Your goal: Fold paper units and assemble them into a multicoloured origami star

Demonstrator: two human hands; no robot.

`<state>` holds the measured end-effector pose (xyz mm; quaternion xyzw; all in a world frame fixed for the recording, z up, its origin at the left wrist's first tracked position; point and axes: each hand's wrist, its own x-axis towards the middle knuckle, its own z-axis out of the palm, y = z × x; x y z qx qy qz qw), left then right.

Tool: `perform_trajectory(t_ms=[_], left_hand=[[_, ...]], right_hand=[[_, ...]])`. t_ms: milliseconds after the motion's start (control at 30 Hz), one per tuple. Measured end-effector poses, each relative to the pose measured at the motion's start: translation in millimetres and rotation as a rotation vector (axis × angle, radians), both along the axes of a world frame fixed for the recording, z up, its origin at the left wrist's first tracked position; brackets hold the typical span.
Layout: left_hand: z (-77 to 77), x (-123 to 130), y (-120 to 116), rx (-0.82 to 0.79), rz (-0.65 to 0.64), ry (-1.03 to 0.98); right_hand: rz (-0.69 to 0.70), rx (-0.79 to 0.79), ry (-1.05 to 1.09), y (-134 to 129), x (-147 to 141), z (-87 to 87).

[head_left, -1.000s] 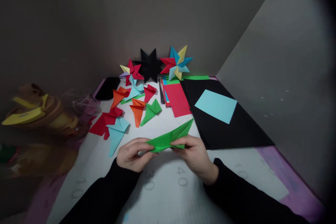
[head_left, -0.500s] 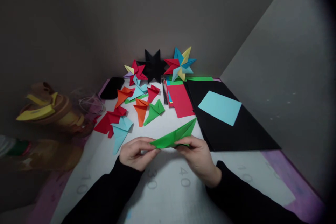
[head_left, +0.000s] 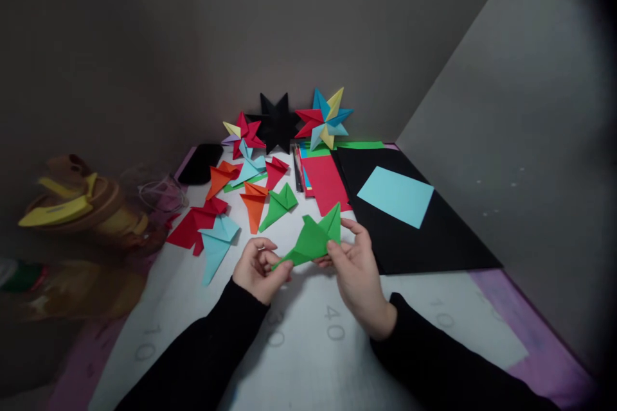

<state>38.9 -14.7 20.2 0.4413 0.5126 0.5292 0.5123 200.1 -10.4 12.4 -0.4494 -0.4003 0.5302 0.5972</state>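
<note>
A folded green paper piece [head_left: 312, 240] is held up between both hands, above the white table surface. My left hand [head_left: 260, 270] pinches its narrow lower-left tip between thumb and fingers. On its right side, my right hand [head_left: 355, 270] grips it with the thumb in front and fingers behind. Two pointed flaps stand up along its top edge. Just beyond lie a similar green folded piece [head_left: 278, 207], an orange one [head_left: 254, 205] and a light blue one [head_left: 219, 245].
Paper stars [head_left: 324, 119] lean against the back wall. Red paper sheets [head_left: 326, 183] lie beside black sheets [head_left: 414, 250] carrying a light blue sheet [head_left: 396, 196]. A phone [head_left: 200, 164] is at back left. Pots [head_left: 72, 205] and a bottle [head_left: 72, 286] stand left.
The green piece has turned so its broad face and two upright flaps show. My right thumb has shifted onto its front. The whole view has moved slightly.
</note>
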Motion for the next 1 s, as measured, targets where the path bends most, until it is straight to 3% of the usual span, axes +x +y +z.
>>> perform_trajectory(t_ms=[133, 267, 633, 833, 1000], left_hand=[[-6.8, -3, 2, -0.003, -0.148, 0.046], [-7.9, -3, 2, -0.049, -0.200, 0.020], [2.7, -5, 5, -0.225, -0.136, 0.034], [-3.3, 0, 1, -0.227, -0.180, 0.060], [-6.6, 5, -2, -0.267, -0.214, 0.017]], right_hand=[[0.102, -0.039, -0.078, 1, 2, 0.3], [0.178, -0.019, -0.167, -3, 0, -2.3], [0.344, -0.066, 0.004, 1, -5, 0.4], [0.290, -0.180, -0.026, 0, -5, 0.9], [0.503, -0.221, 0.037, -2, -9, -1.4]])
